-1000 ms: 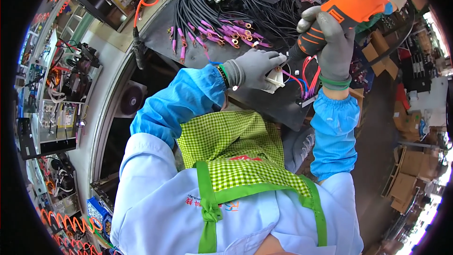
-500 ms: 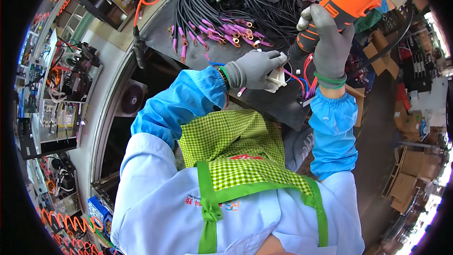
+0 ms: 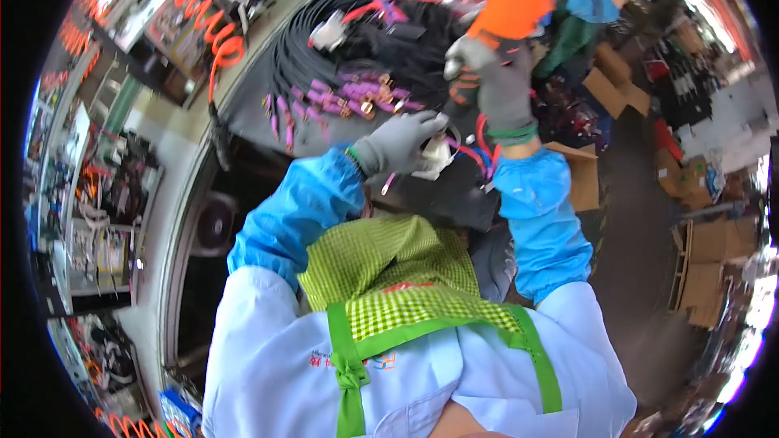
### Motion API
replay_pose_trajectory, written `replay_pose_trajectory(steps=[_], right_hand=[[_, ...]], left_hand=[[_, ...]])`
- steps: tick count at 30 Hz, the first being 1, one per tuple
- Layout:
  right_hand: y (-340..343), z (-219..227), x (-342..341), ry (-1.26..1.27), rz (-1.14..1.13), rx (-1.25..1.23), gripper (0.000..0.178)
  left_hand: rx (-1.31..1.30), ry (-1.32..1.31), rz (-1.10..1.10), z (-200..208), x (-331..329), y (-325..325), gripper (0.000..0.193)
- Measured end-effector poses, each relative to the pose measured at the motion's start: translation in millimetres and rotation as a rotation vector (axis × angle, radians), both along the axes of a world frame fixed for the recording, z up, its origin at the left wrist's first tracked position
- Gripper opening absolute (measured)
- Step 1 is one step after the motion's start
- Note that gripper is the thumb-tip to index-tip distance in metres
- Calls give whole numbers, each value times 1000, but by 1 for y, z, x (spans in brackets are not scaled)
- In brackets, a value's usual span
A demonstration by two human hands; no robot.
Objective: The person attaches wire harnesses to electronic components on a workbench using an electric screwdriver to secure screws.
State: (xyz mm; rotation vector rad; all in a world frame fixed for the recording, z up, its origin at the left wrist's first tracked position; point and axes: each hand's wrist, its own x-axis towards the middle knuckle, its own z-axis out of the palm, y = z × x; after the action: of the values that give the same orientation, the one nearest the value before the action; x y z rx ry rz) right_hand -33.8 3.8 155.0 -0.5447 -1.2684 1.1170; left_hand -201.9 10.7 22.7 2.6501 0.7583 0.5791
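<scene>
My left hand (image 3: 399,143), in a grey glove, is closed on a white plastic part (image 3: 436,161) over the dark worktop. Thin red, blue and purple wires (image 3: 479,154) run beside the part. My right hand (image 3: 505,88), also gloved, grips an orange-and-black power tool (image 3: 514,2), its orange body uppermost. Motion blurs the tool, and I cannot make out its tip or whether it touches the part. Beyond my left hand lie black cables with purple-sleeved copper ring terminals (image 3: 349,99).
The dark worktop (image 3: 256,118) carries a thick coil of black cables (image 3: 296,45). An orange coiled hose (image 3: 227,50) hangs at the left. At the far right, another person's blue sleeve (image 3: 591,5) shows. Open cardboard boxes (image 3: 613,85) stand to the right.
The view has shifted, so the scene appears farther left. The power tool looks more upright, and its lower end has lifted away from my left hand. Both hands keep their hold.
</scene>
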Motion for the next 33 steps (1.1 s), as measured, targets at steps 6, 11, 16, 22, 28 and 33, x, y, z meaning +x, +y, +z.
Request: replay_pose_trajectory(steps=[6, 11, 16, 22, 28, 33], right_hand=[[-20, 7, 6, 20, 32, 100, 37], [-53, 1, 40, -83, -15, 173, 44], [-65, 9, 36, -61, -207, 60, 39], [-55, 29, 37, -87, -345, -25, 15], [-139, 88, 67, -296, -533, 984, 47], [-168, 66, 138, -7, -891, 544, 62]], left_hand=[[-70, 73, 26, 9, 6, -2, 85], [-58, 174, 41, 23, 33, -7, 84], [8, 307, 50, 31, 47, 2, 82], [-4, 437, 104, 34, 62, 1, 76], [-195, 399, 128, 26, 49, 3, 96], [-226, 311, 96, 17, 54, 9, 104]])
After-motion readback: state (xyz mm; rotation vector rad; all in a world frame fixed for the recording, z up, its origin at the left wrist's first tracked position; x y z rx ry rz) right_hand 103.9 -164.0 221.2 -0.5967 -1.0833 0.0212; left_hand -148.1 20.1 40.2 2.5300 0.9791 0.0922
